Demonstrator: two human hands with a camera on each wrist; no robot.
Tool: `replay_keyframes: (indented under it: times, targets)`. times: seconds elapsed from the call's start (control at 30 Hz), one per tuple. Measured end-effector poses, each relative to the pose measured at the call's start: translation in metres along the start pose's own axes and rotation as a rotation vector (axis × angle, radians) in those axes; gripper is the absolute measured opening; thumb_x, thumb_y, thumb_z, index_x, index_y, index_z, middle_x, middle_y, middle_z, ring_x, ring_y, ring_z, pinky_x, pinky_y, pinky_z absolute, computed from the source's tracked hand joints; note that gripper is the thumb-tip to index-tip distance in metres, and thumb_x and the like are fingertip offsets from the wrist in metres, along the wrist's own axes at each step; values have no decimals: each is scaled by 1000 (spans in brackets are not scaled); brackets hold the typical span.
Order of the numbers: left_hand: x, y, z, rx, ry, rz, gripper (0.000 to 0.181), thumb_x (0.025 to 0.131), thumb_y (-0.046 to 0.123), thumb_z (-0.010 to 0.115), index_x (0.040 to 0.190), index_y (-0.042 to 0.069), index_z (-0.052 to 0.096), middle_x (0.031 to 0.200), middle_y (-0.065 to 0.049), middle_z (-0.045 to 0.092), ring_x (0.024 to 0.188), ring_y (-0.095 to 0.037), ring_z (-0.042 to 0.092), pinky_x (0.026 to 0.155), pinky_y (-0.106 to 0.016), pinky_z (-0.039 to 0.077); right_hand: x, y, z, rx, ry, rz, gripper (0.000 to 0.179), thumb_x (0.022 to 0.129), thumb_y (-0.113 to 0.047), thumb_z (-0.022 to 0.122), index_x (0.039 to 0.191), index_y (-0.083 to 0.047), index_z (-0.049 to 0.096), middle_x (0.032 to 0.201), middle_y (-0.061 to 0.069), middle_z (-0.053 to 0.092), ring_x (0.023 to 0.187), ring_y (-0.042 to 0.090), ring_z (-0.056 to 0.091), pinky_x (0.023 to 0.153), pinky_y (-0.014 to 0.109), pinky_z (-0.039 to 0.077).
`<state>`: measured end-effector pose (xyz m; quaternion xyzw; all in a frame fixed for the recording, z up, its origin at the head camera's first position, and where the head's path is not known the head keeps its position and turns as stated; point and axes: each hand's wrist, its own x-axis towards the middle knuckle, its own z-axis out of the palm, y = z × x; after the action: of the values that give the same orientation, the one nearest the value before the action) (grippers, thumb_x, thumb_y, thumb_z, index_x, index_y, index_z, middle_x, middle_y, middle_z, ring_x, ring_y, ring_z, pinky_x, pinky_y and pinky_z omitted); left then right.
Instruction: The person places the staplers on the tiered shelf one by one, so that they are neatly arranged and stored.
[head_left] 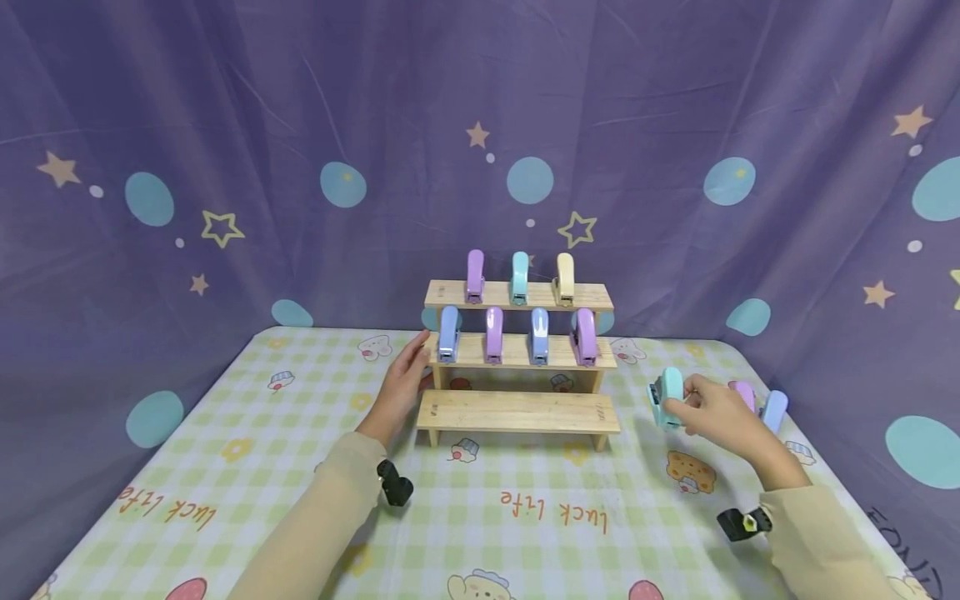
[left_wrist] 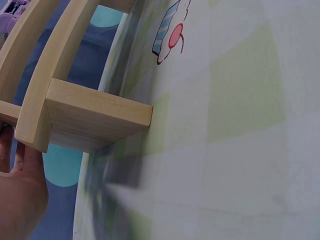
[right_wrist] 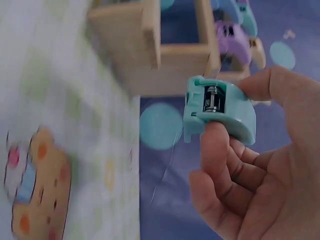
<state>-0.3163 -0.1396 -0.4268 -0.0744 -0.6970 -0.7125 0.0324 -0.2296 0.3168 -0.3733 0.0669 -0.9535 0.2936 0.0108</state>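
Note:
My right hand pinches a mint-green stapler between thumb and fingers, above the cloth to the right of a wooden three-tier rack. In the right wrist view, the metal inside the stapler faces the camera. My left hand holds the rack's left end at the middle tier; some fingertips are hidden behind the wood. The left wrist view shows fingers against that end. Purple, mint and cream staplers stand on the top tier, and blue and purple ones on the middle tier.
A purple stapler and a blue stapler are on the cloth behind my right hand, partly hidden by it. The checked tablecloth covers the table. A purple curtain hangs behind and at both sides.

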Motion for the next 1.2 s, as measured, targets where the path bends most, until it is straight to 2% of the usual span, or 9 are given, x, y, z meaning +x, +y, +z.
replay_keyframes:
  times: [0.27,0.57,0.8,1.03,1.2]
  targets:
    - [-2,3,1,15,5,-15,52,109,31,44,158,17,32,159,-11,34,139,-33,41,114,-49,38,0,-32,11,87,-72,-65,32,97,-36,64,99,-8,48,76,4,65,71,22,66,62,33,51]
    - [-2,6,3,38,10,-17,49,110,29,43,158,21,34,158,-9,35,138,-32,43,114,-48,38,14,-60,39,212,-150,-158,30,96,-30,67,93,-9,46,71,6,61,69,29,64,58,33,51]
    - [0,5,3,25,11,-20,50,110,31,43,158,21,34,159,-9,34,139,-31,41,114,-47,39,28,-86,65,230,-157,-229,30,94,-31,68,90,-10,47,69,1,55,58,14,47,51,26,41]
    - [0,3,1,22,15,-20,51,109,33,44,158,21,33,160,-9,32,141,-30,38,115,-47,37,41,-112,90,265,-177,-289,29,92,-33,69,89,-12,49,69,-2,59,58,11,52,52,25,44]
    - [-1,2,2,11,22,0,51,110,29,43,158,16,33,160,-11,32,142,-29,37,115,-47,38,50,-128,111,288,-197,-317,30,93,-36,69,92,-12,51,71,-2,60,57,9,47,50,24,41]
